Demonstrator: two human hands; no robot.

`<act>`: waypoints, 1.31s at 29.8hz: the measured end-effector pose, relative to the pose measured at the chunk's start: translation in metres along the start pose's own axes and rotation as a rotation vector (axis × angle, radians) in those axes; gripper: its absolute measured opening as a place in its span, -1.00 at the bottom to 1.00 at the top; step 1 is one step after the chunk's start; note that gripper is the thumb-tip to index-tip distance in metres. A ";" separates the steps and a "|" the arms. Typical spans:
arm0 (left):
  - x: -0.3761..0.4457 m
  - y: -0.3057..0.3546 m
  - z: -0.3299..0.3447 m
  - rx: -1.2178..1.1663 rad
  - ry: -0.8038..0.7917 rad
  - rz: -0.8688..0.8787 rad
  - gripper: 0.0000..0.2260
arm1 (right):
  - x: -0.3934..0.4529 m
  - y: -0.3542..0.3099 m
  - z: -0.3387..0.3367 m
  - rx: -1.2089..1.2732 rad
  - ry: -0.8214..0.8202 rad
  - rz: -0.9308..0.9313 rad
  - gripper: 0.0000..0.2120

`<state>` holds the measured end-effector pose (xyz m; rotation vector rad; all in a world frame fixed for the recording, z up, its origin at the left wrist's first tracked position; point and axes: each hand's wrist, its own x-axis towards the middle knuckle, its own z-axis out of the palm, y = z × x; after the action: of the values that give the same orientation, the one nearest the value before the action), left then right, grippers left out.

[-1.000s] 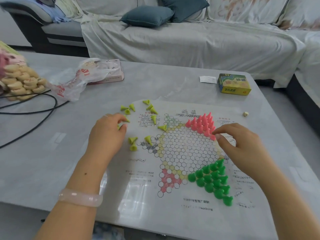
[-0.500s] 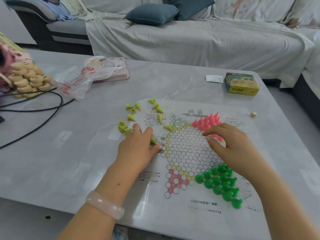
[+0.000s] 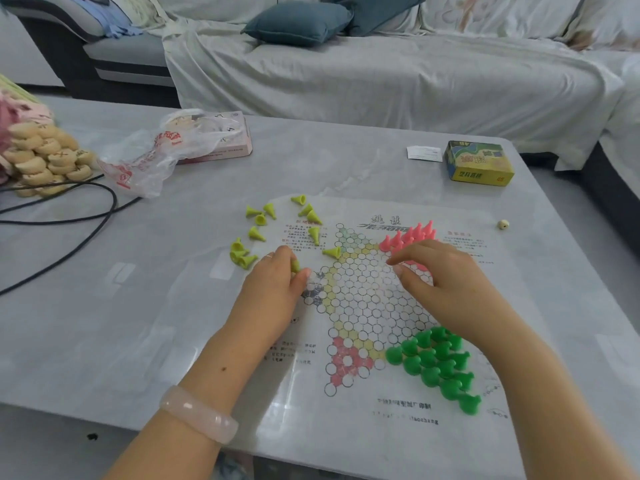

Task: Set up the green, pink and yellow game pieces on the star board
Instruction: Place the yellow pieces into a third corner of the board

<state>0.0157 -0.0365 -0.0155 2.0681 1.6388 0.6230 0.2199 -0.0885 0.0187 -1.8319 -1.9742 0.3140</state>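
One yellow piece (image 3: 295, 266) pinched upright in left hand (image 3: 277, 289); right hand (image 3: 440, 282) fingers loosely spread.

Ten green pieces (image 3: 437, 362) — one star board (image 3: 363, 306)

The left hand (image 3: 277, 289) now sits at the star board's (image 3: 367, 306) left point, pinching a yellow piece (image 3: 295, 265) picked from the loose ones.

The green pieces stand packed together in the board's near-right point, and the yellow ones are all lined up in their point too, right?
Not quite. The green pieces are packed there, but the head view shows the yellow pieces mostly lying scattered, many off the board.
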 end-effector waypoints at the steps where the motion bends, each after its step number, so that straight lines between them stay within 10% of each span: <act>1: -0.001 0.004 -0.002 -0.118 -0.032 -0.049 -0.84 | 0.000 -0.001 0.001 0.000 -0.001 -0.001 -0.79; 8: -0.004 0.026 -0.020 -1.381 -0.364 -0.502 -0.76 | 0.003 -0.031 0.011 0.143 0.016 -0.107 -0.76; 21: -0.010 0.024 -0.023 -1.105 -0.482 -0.342 -0.69 | 0.009 -0.054 0.023 0.291 0.125 -0.190 -0.93; 31: 0.007 0.001 -0.037 -1.962 -0.187 -0.761 -0.76 | 0.008 -0.020 -0.016 0.627 0.506 0.236 -0.86; 39: 0.010 -0.002 -0.042 -1.964 -0.012 -0.770 -0.79 | 0.011 -0.049 0.018 0.427 0.194 0.156 -0.91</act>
<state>-0.0086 -0.0242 0.0183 0.0186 0.7448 1.1167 0.1676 -0.0807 0.0267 -1.6664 -1.4997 0.5377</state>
